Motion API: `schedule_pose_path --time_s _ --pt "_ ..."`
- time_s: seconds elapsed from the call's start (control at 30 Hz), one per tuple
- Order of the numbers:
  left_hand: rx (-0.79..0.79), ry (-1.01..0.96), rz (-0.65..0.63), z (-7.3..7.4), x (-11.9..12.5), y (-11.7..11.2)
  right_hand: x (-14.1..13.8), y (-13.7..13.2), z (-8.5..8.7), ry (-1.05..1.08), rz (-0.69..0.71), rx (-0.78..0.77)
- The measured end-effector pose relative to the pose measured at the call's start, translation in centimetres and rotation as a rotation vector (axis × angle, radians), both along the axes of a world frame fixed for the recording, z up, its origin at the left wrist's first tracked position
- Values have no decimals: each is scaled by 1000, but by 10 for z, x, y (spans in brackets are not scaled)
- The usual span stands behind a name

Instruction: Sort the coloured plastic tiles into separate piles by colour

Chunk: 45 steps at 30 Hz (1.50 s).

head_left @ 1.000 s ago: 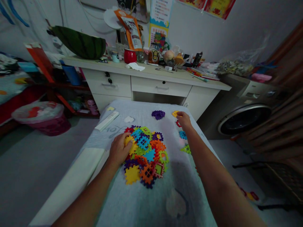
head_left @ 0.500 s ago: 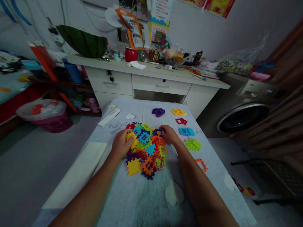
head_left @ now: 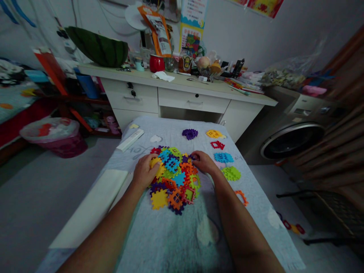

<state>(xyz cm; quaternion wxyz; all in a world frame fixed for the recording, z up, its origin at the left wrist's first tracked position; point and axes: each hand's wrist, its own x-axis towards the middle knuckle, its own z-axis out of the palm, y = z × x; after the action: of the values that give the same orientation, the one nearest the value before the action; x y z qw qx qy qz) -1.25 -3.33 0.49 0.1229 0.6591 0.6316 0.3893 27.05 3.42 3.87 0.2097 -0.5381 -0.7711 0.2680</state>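
A heap of notched plastic building tiles (head_left: 171, 164) in several colours lies mid-table. At its left side my left hand (head_left: 144, 171) is closed around the edge of a yellow tile (head_left: 158, 167), thumb on top. Across the heap, my right hand (head_left: 202, 160) has its fingers bent together at the edge of a purple tile (head_left: 186, 158); its fingertips are partly hidden. Sorted by colour to the right are purple tiles (head_left: 190, 134), yellow tiles (head_left: 214, 133), a red tile (head_left: 217, 145), blue tiles (head_left: 223, 157), green tiles (head_left: 231, 173) and an orange frame tile (head_left: 241, 197).
A pale cloth (head_left: 170, 246) covers the table. On its left lies a long white box (head_left: 130, 140). Behind stands a white desk (head_left: 182, 83) bearing a watermelon piece (head_left: 99, 47) and a red pot (head_left: 157, 63). To the right is a washing machine (head_left: 287, 125); a pink bin (head_left: 57, 142) stands left.
The view has shifted very slightly. Both hands stay at the heap in nearly the same places, and the sorted tiles lie as before.
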Motion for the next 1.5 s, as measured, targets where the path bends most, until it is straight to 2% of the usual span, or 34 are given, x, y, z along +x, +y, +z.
schedule_pose_path --time_s 0.13,0.2,0.3,0.43,0.5,0.6,0.73,0.87,1.17,1.37,1.5 --pt "-1 -10 -2 2 0 -1 5 4 -7 284 -101 -137" --pt "-2 -7 -5 2 0 -1 6 7 -10 412 -164 -138" --pt "-1 8 -14 2 0 0 7 11 -12 466 -291 28" --pt "-4 22 -15 2 1 0 6 12 -14 271 -408 302" --pt "-6 24 -7 2 2 0 5 10 -16 148 -399 369" --pt "-7 24 2 3 2 0 4 8 -20 53 -352 385" --pt "-19 28 -3 3 2 0 6 7 -22 47 -289 355" --pt "-27 21 1 4 2 -1 8 7 -23 40 -298 352" --pt "-14 23 0 3 2 0 4 0 -21 -229 -290 274" --pt "-32 23 5 2 2 0 7 1 -21 -157 -257 258" --pt "-19 19 9 6 3 0 5 11 -18 -45 -299 282"
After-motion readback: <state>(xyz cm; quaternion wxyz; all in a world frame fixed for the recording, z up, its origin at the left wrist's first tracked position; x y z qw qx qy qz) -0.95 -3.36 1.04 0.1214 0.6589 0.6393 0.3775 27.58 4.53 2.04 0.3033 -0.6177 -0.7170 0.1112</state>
